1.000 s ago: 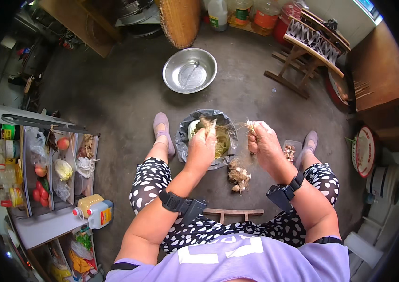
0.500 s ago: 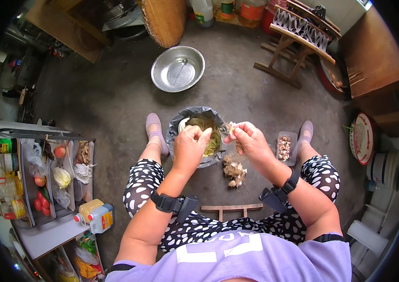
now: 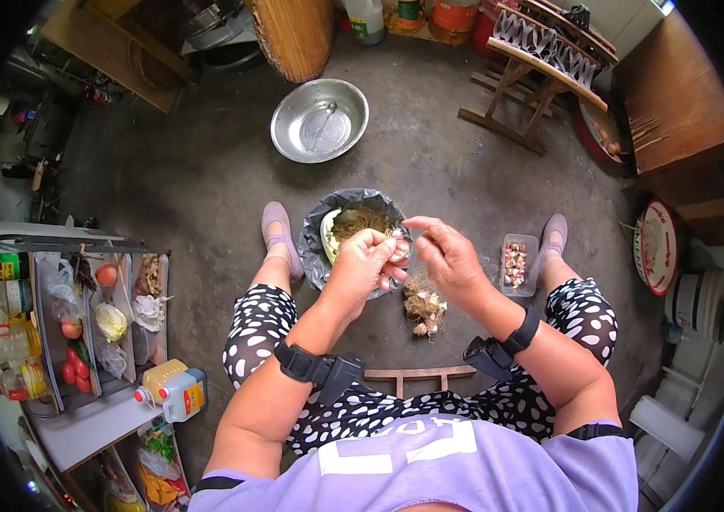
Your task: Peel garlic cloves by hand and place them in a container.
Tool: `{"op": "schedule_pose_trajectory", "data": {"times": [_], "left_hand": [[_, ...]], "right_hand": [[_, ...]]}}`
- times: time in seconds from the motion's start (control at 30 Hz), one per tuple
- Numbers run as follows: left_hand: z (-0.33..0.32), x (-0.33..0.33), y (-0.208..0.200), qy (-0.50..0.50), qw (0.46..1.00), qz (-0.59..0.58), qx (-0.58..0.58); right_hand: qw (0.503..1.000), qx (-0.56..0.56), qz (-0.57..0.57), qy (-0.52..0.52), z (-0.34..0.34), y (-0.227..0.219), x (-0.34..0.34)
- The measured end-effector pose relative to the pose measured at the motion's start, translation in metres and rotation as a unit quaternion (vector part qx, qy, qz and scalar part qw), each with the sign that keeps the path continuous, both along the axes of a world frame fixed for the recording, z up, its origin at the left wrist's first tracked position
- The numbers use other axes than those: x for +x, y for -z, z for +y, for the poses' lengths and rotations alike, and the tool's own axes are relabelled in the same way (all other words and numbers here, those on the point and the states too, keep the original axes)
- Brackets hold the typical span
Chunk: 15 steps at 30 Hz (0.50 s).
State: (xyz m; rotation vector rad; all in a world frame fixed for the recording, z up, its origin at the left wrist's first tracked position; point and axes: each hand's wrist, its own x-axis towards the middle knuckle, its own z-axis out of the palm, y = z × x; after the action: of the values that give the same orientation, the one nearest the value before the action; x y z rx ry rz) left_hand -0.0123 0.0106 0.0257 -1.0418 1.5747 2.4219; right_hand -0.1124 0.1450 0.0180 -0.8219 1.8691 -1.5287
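Observation:
My left hand (image 3: 365, 263) is closed around a small whitish piece of garlic (image 3: 397, 242), which shows at its fingertips above the bin's right side. Just to the right, my right hand (image 3: 449, 258) has its index finger stretched toward the garlic and its fingers apart, with nothing visible in them. Below the hands is a bin lined with a dark plastic bag (image 3: 314, 261), holding brown-green scraps (image 3: 360, 219) and something pale along its left side. On the floor under my right hand lies a pile of garlic bulbs (image 3: 424, 311) with dry roots. A clear plastic box (image 3: 517, 288) contains garlic cloves (image 3: 515, 264).
Ahead stands a metal basin (image 3: 292, 147) with a spoon-like utensil inside. A folding wooden stool (image 3: 507, 102) is at the far right, near a red-rimmed basin (image 3: 657, 249). At left, a shelf rack holds produce beside two jugs (image 3: 183, 397). My feet flank the bin.
My left hand has moved right and now holds the garlic at its fingertips. The right hand, which was pinching garlic, has loosened, its index finger extended. More of the bin's inside shows.

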Motion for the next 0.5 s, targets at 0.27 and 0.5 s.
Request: {"op": "schedule_pose_trajectory", "data": {"times": [0.27, 0.5], "left_hand": [[-0.001, 0.002, 0.005, -0.011, 0.994, 0.045, 0.102], [0.004, 0.003, 0.002, 0.004, 0.994, 0.02, 0.111]], "right_hand": [[0.995, -0.059, 0.069, -0.044, -0.003, 0.015, 0.01], [0.995, -0.007, 0.08, -0.051, -0.004, 0.004, 0.011]]}}
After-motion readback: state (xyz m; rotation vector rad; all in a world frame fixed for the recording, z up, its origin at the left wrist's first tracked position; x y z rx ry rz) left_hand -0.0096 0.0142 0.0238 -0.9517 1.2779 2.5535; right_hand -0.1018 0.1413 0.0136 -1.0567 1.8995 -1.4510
